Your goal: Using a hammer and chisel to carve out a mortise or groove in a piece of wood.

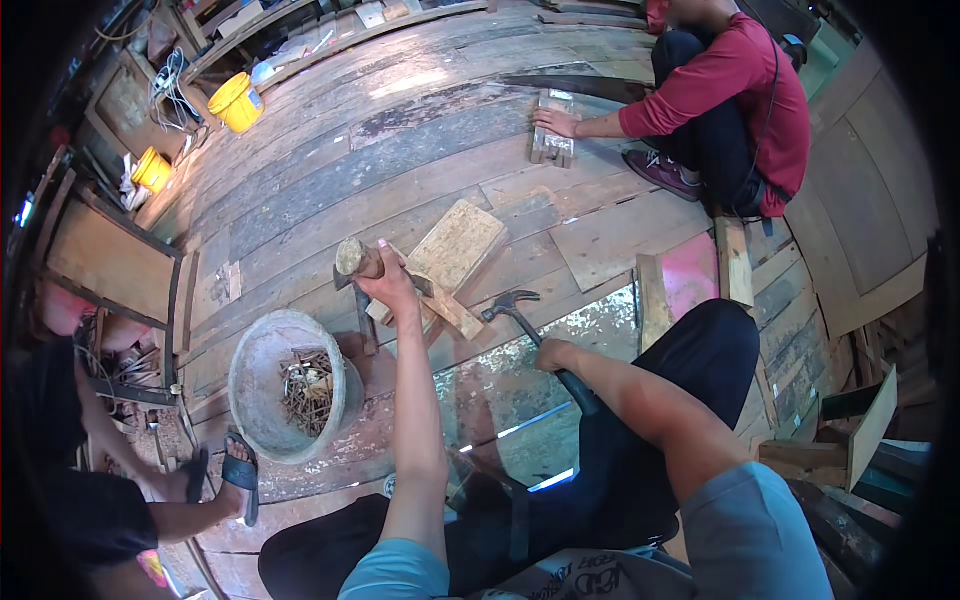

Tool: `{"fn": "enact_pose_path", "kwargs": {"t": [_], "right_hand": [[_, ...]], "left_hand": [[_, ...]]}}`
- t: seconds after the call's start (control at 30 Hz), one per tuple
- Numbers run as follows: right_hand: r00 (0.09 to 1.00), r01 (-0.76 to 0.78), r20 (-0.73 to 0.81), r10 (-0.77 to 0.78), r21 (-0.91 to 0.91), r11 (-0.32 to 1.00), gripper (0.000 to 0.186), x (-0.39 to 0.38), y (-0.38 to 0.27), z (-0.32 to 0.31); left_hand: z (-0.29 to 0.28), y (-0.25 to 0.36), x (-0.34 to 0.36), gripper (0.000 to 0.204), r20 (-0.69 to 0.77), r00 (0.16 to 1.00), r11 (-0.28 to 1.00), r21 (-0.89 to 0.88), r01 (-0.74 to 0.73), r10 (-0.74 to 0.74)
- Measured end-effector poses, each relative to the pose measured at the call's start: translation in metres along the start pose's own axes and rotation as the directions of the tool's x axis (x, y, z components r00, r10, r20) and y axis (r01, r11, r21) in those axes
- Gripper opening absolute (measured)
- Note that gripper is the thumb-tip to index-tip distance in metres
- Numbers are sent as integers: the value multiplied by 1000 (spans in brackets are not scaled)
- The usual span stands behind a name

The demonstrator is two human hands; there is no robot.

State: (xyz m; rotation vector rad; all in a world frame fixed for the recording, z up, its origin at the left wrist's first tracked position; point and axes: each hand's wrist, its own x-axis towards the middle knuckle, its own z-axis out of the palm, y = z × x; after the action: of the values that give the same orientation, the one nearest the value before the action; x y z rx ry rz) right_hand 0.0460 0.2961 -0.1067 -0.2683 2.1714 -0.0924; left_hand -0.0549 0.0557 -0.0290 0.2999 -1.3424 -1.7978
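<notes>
My left hand (390, 282) is closed on a short wooden piece with a pale rounded end (354, 256); darker parts beside it are hard to make out. It is over crossed wooden battens (455, 312) and a pale rectangular board (460, 240). My right hand (556, 354) grips the handle of a claw hammer (510, 305), whose head is just right of the battens. A grey plastic bucket (250, 385) left of my left forearm holds several nails (310, 390) in a heap.
A person in a red top (760, 130) squats at upper right, one hand on wooden pieces (553, 150). Another person's sandalled foot (240, 470) is beside the bucket. Yellow buckets (235, 105), a leaning framed panel (115, 265) and scrap wood (805, 460) lie around the plank floor (370, 170).
</notes>
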Motion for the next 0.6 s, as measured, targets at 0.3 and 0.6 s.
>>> {"fn": "enact_pose_path", "kwargs": {"t": [0.3,0.6], "right_hand": [[996,-82,-29,88,151,985,39,-18,-5,-8],[997,-75,-13,76,67,995,39,-12,0,-4]], "left_hand": [[9,-7,1,24,11,1000,996,93,6,-7],[11,-14,2,27,-16,1000,997,75,16,-15]]}}
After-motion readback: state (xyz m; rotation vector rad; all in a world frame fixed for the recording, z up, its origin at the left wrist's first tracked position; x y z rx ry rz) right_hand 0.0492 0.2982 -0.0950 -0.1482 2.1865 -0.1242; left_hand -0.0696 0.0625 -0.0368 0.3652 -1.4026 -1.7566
